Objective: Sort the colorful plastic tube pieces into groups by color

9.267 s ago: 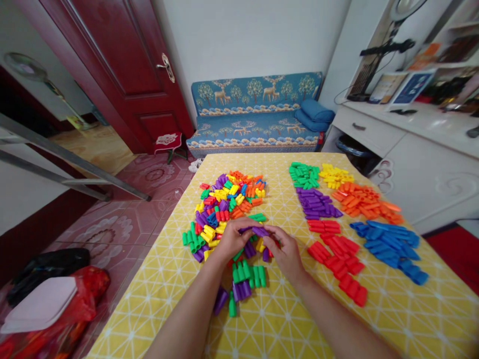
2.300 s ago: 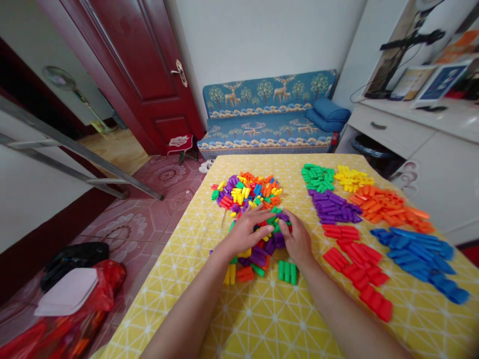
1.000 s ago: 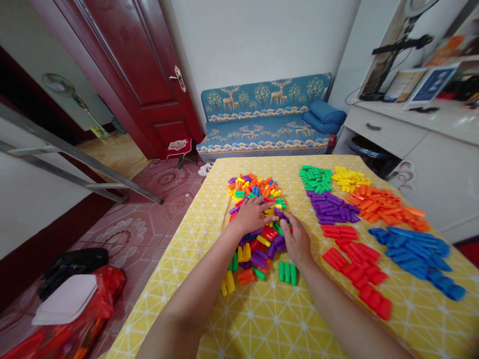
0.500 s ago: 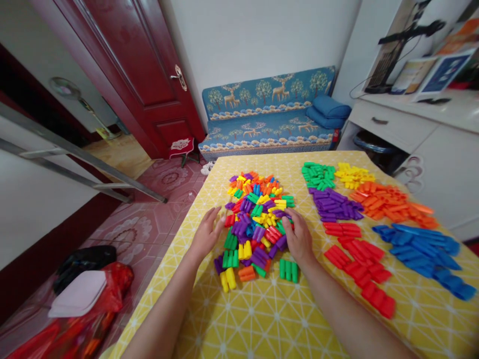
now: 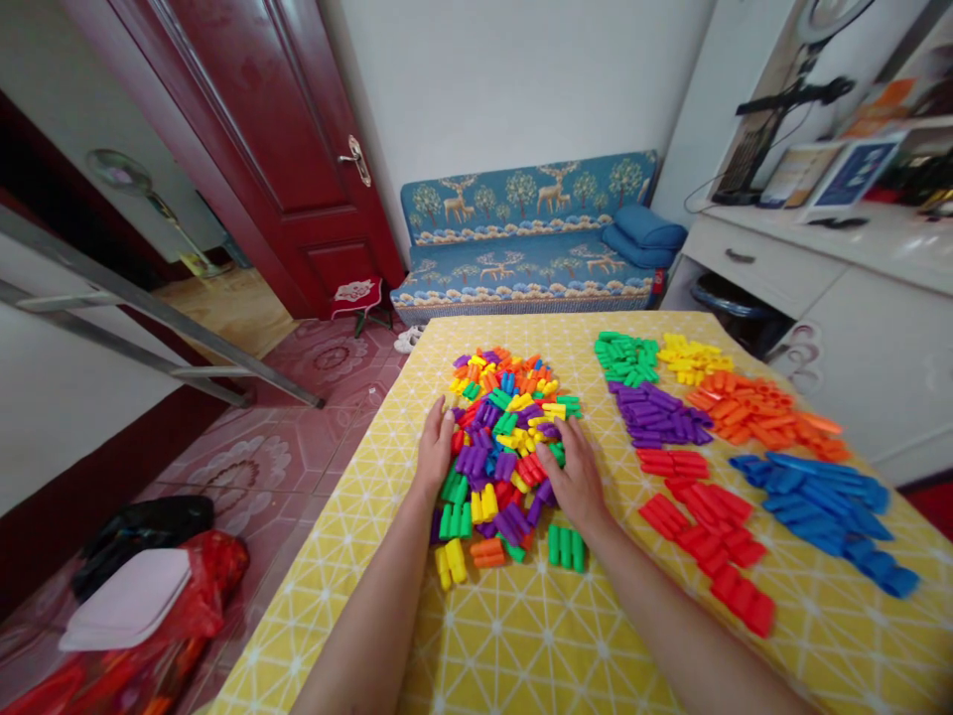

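A heap of mixed plastic building blocks (image 5: 480, 462) in purple, yellow, green, red, orange and blue lies on the yellow patterned tablecloth (image 5: 513, 655). Along the heap's left edge rests my left hand (image 5: 434, 449), fingers stretched forward and touching the blocks. On the opposite side my right hand (image 5: 575, 475) is open, thumb apart, its fingertips against blocks at the heap's right edge. Neither hand grips a block. A green block (image 5: 567, 547) sits just below my right hand, and a yellow block (image 5: 451, 563) lies at the near end of the heap.
Sorted piles lie to the right: green (image 5: 625, 357), yellow (image 5: 692, 358), purple (image 5: 659, 414), orange (image 5: 763, 412), red (image 5: 707, 516) and blue (image 5: 819, 506). Beyond the table stands a blue sofa (image 5: 521, 263). A metal ladder (image 5: 164, 323) leans at left; a white cabinet (image 5: 856, 318) stands at right.
My left hand has moved in to the right, against the heap's left edge. My right hand stays at the right edge. The view has shifted slightly.
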### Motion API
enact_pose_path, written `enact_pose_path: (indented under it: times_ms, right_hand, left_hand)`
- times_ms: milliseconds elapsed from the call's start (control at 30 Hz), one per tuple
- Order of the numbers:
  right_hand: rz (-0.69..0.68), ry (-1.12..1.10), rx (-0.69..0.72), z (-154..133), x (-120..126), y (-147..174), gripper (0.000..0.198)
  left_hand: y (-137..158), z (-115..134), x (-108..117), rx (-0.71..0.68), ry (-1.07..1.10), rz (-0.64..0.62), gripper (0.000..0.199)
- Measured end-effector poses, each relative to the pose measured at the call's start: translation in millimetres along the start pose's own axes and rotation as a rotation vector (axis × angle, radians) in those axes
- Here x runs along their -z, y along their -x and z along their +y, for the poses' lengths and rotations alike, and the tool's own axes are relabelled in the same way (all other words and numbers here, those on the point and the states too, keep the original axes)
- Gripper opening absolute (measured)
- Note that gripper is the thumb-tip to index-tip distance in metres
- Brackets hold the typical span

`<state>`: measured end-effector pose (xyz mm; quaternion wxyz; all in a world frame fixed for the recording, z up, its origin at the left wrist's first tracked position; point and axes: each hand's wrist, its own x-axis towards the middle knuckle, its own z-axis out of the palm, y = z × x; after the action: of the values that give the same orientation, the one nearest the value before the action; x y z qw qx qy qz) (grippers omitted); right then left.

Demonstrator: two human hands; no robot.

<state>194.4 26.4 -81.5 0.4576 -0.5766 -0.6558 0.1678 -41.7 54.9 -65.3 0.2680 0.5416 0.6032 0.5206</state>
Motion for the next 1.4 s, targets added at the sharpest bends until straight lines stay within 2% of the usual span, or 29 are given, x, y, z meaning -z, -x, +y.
enact_pose_path:
  times_ms: [267,333,400,467,533,600,667,767,833,933,967,1033,1100,1167,1267,1400]
  right_hand:
    - [-0.334,0.129,0.233,-42.7,-14.2,-15.1,0.072]
    - [-0.399,0.106,0.273,-54.7,-18.1,-20.7,0.073]
    - [-0.434,0.036,0.309,-61.7,-19.9,-27.9,0.064]
    - [-0.377,-0.054,0.331,-59.9,-17.9,-39.4,0.049]
    - [-0.199,-0.108,0.312,-47.5,-12.3,-56.6,0.043]
    - [0.013,-0.060,0.218,-27.0,-5.9,-77.6,0.045]
    - [0.100,0.065,0.041,-4.9,-2.0,-96.9,0.048]
    - [-0.007,0.173,-0.143,16.3,-4.0,-110.3,0.052]
    - [-0.118,0.119,-0.126,18.2,-8.4,-107.3,0.051]
    - [-0.317,-0.164,-0.040,10.5,-10.7,-97.1,0.053]
    - [-0.359,-0.272,-0.032,8.1,-9.0,-94.9,0.055]
    - [-0.346,-0.370,-0.034,6.1,-1.7,-93.5,0.054]
    - [-0.267,-0.280,-0.037,8.2,8.7,-94.2,0.045]
    - [-0.256,-0.097,-0.034,11.7,18.4,-93.2,0.034]
    - [-0.374,0.100,0.002,14.0,26.1,-84.4,0.027]
    - [-0.468,0.192,0.126,9.0,24.7,-68.8,0.034]
  left_hand:
    - [2.0,6.0,7.4,-0.042,0.116,-0.064,0.056]
    - [2.6,8.5,10.4,-0.058,0.136,-0.078,0.055]
    - [2.5,9.4,11.6,-0.071,0.146,-0.096,0.054]
    - [2.2,8.5,11.3,-0.065,0.159,-0.111,0.054]
    - [2.1,6.3,10.4,-0.052,0.170,-0.116,0.053]
    - [2.0,4.2,9.6,-0.057,0.168,-0.116,0.052]
    - [2.0,3.1,9.4,-0.079,0.155,-0.112,0.051]
    - [2.0,4.1,9.9,-0.109,0.144,-0.122,0.051]
    - [2.1,6.1,10.7,-0.117,0.135,-0.135,0.051]
    - [2.4,9.5,11.8,-0.127,0.120,-0.149,0.051]
    - [2.6,10.3,12.1,-0.132,0.120,-0.154,0.051]
    - [2.8,10.9,12.3,-0.141,0.125,-0.161,0.051]
    - [2.7,10.1,12.1,-0.141,0.129,-0.159,0.050]
    - [2.3,8.6,11.7,-0.144,0.128,-0.154,0.049]
    - [1.7,6.9,11.3,-0.161,0.122,-0.157,0.049]
    - [1.9,7.3,11.6,-0.176,0.090,-0.161,0.048]
